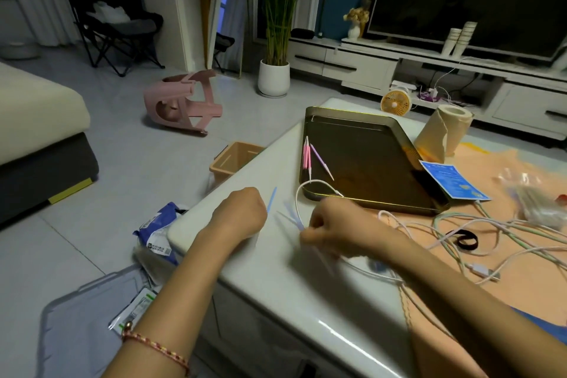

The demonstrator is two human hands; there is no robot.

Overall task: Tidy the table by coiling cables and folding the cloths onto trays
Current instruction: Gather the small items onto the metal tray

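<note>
Left hand [242,213]: fist closed, pinching a blue tie [271,200] that sticks up out of it. Right hand [333,224]: curled and motion-blurred, gripping the white cable [297,198] where its loop comes down. More pale blue strips fan out by its knuckles; we can't tell if they're held or lying loose. Both hands are over the table's [276,273] near left corner, just short of the tray [368,147].

We read this as tying off the first coil. It's one loose loop, its far end resting on the tray's near rim.

The tray sits toward the far left corner. On it, by its left rim, are only pink ties [306,153] and a purple tie [320,160]. No cable is coiled on it yet.

To the right, the other cables [497,225] lie tangled on the orange cloth [445,282], with a black strap [465,241] among them. The cloth is spread flat and unfolded. A blue card [454,182], a plastic bag [530,199] and a paper roll [445,129] sit on or at it.

Risks as we see them:
- The loop springs open before the tie closes, since one hand holds the cable and loose strips together.
- The white cable likely runs back under the right forearm into the tangle, so pulling it would drag the others and tighten the knots.
- We're working at the table corner, so a dropped tie goes to the floor.
- The cloth can't be folded until everything on it is cleared; tugging it early would topple the roll.
</note>
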